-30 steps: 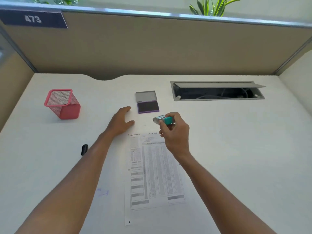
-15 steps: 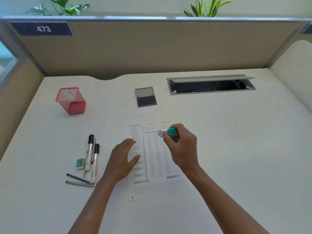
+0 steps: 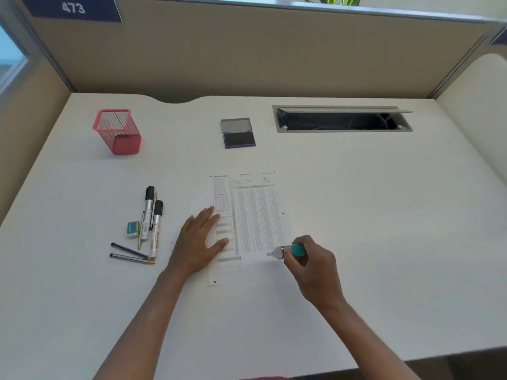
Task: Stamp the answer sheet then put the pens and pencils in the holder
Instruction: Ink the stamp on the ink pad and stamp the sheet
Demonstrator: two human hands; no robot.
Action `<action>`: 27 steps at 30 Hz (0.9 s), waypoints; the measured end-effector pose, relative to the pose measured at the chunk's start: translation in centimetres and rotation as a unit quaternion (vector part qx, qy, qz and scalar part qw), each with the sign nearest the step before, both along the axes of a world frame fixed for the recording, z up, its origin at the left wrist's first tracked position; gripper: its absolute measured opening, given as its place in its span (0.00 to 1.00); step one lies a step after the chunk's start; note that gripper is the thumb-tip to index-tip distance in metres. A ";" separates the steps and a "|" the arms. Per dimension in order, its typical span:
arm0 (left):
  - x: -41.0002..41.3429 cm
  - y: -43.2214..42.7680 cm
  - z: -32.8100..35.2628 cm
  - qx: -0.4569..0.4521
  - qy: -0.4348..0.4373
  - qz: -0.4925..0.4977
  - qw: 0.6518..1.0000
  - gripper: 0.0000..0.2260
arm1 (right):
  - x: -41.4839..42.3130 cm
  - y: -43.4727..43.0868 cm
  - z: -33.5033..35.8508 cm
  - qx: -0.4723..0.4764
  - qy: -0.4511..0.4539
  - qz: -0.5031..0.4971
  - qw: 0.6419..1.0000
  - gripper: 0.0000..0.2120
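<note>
The printed answer sheet (image 3: 253, 215) lies in the middle of the white desk. My left hand (image 3: 199, 239) rests flat on the sheet's left edge, fingers spread. My right hand (image 3: 312, 263) grips a small stamp (image 3: 288, 250) with a teal handle, its white end over the sheet's lower right corner. Whether the stamp touches the paper is unclear. Left of the sheet lie two markers (image 3: 153, 215), a pen and two dark pencils (image 3: 131, 255). A red mesh holder (image 3: 118, 131) stands at the back left. An open purple ink pad (image 3: 238, 134) sits behind the sheet.
A small teal and yellow eraser (image 3: 133, 229) lies beside the markers. An open cable slot (image 3: 340, 119) is cut into the desk at the back right. Beige partition walls (image 3: 247, 56) close off the back and sides. The desk's front edge (image 3: 439, 355) shows at the lower right.
My right hand carried the stamp from near the ink pad down to the sheet's lower right corner. My left hand moved from above the sheet onto its left edge. The camera view shifted.
</note>
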State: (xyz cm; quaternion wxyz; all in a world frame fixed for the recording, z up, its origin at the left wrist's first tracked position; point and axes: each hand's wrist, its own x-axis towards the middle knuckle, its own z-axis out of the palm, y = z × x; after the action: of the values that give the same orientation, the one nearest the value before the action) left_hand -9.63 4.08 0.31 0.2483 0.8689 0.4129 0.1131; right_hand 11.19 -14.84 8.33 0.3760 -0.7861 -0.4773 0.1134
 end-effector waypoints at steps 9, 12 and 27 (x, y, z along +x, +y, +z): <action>0.0 0.1 -0.5 0.004 -0.006 -0.001 1.000 0.36 | -0.9 -1.6 -1.7 -0.041 -0.024 0.005 0.999 0.10; 0.0 0.1 -0.6 0.005 -0.008 -0.004 1.000 0.36 | -1.0 -1.8 -2.0 -0.045 -0.025 0.007 0.999 0.10; 0.0 0.3 -0.9 0.014 -0.013 0.000 1.000 0.35 | -1.2 -1.3 -2.9 -0.071 -0.079 0.045 0.993 0.11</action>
State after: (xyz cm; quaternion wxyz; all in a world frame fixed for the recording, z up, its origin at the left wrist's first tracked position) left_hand -9.58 4.35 -0.63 0.2413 0.8708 0.4080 0.1305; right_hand 9.94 -16.09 5.45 0.2745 -0.7950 -0.5314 0.1014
